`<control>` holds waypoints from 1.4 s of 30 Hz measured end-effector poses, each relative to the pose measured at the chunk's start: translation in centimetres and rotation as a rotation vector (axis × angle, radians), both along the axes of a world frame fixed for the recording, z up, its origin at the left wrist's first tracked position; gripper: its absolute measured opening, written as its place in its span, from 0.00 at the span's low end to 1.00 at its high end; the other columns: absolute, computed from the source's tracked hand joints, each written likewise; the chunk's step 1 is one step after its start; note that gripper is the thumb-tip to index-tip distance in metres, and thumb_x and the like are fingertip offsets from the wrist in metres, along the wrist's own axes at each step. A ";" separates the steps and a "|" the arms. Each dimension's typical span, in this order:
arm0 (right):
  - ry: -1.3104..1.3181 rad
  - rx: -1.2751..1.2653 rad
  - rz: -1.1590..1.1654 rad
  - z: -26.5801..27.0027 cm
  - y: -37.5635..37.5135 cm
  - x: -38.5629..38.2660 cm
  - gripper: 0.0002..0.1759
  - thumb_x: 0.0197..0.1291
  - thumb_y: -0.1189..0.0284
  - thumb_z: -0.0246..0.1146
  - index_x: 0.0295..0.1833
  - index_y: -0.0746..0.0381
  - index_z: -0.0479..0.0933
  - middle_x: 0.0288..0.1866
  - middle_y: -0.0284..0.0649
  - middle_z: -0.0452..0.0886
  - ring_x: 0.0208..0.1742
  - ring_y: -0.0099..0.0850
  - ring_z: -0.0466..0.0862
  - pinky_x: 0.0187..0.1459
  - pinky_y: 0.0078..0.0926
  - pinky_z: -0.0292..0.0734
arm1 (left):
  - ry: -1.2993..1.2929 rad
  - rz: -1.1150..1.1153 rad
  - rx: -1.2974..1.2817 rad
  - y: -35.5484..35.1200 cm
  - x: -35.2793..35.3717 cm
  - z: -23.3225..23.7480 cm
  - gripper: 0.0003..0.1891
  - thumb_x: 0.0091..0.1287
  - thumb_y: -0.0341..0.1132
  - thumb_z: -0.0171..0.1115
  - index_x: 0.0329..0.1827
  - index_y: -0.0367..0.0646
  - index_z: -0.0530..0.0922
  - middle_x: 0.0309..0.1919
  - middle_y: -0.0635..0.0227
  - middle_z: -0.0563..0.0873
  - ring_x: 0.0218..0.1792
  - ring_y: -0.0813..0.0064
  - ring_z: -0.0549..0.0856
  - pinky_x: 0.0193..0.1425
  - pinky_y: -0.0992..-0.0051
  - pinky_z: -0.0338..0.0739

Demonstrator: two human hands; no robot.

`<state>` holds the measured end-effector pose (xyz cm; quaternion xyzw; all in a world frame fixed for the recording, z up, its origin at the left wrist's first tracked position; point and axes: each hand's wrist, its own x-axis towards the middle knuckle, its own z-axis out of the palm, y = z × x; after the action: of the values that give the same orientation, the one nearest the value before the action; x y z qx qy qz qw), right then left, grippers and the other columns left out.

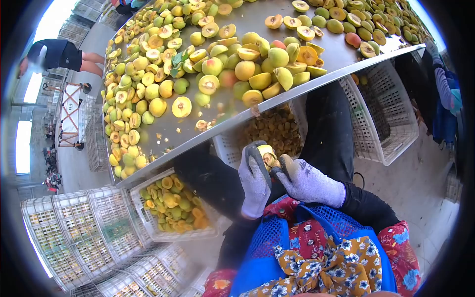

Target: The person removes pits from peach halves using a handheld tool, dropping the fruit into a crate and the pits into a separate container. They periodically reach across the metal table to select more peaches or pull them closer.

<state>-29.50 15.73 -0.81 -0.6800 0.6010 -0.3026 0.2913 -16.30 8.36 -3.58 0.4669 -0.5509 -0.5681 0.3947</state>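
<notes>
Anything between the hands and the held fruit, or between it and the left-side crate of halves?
Left hand and right hand to fruit: nothing visible, both at it. Toward the crate, the left leg intervenes.

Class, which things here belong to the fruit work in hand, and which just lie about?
In use: held fruit, left hand, right hand, metal table, cut fruit, crate of halves.

Probably just lying about: green leaves, strapped white load.
</notes>
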 end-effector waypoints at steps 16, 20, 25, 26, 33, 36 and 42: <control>-2.281 1.271 0.150 -2.4 0.2 -2.7 0.20 0.75 0.55 0.52 0.49 0.63 0.72 0.19 0.30 0.70 0.14 0.17 0.69 0.13 0.15 0.63 | 0.141 -0.341 -0.162 -0.9 0.1 -0.8 0.20 0.80 0.40 0.41 0.52 0.32 0.77 0.41 0.57 0.85 0.41 0.70 0.85 0.49 0.72 0.78; -1.955 1.189 -0.101 -0.8 0.5 -2.6 0.20 0.75 0.56 0.51 0.51 0.64 0.71 0.19 0.32 0.71 0.14 0.20 0.70 0.18 0.19 0.68 | 0.103 -0.420 -0.193 -1.6 0.3 -2.6 0.17 0.78 0.39 0.46 0.51 0.33 0.78 0.41 0.58 0.85 0.41 0.71 0.86 0.49 0.72 0.79; -2.389 1.297 0.268 -3.4 1.0 -2.2 0.22 0.74 0.55 0.51 0.51 0.66 0.71 0.19 0.34 0.71 0.11 0.19 0.67 0.14 0.14 0.65 | 0.254 -0.509 -0.204 -0.4 -0.2 -0.5 0.24 0.77 0.52 0.52 0.54 0.36 0.75 0.39 0.65 0.82 0.41 0.77 0.82 0.47 0.75 0.78; -2.383 1.314 0.222 -2.8 1.0 -2.2 0.22 0.74 0.55 0.51 0.51 0.66 0.71 0.19 0.34 0.71 0.11 0.19 0.67 0.14 0.14 0.65 | 0.338 -0.424 -0.018 -0.3 0.0 -0.5 0.23 0.77 0.51 0.51 0.54 0.36 0.75 0.39 0.65 0.82 0.41 0.77 0.82 0.48 0.75 0.79; -2.166 1.114 0.014 -2.5 0.1 -4.5 0.23 0.75 0.52 0.50 0.45 0.64 0.73 0.18 0.35 0.69 0.11 0.21 0.66 0.13 0.16 0.62 | -0.694 0.274 -0.273 -3.7 9.8 2.8 0.18 0.74 0.41 0.54 0.57 0.36 0.76 0.47 0.48 0.85 0.43 0.51 0.86 0.49 0.60 0.82; -1.687 1.052 -0.193 -4.0 -0.1 -4.4 0.22 0.74 0.53 0.52 0.42 0.64 0.74 0.19 0.33 0.69 0.13 0.20 0.66 0.15 0.18 0.62 | -1.743 0.470 -0.460 -5.9 15.4 3.3 0.23 0.72 0.47 0.56 0.56 0.33 0.75 0.56 0.41 0.78 0.54 0.42 0.79 0.58 0.55 0.75; -1.292 0.898 -0.265 -0.8 -1.8 -2.6 0.22 0.74 0.55 0.54 0.40 0.64 0.77 0.23 0.32 0.73 0.22 0.19 0.71 0.24 0.18 0.66 | -1.218 0.278 -0.389 -22.3 13.5 0.4 0.30 0.66 0.53 0.60 0.53 0.28 0.75 0.54 0.37 0.76 0.56 0.40 0.76 0.63 0.54 0.70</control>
<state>-32.11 13.95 -1.65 -0.1104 0.4535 -0.3978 0.7899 -2.82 -13.92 -3.20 0.6921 -0.7032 -0.0355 0.1589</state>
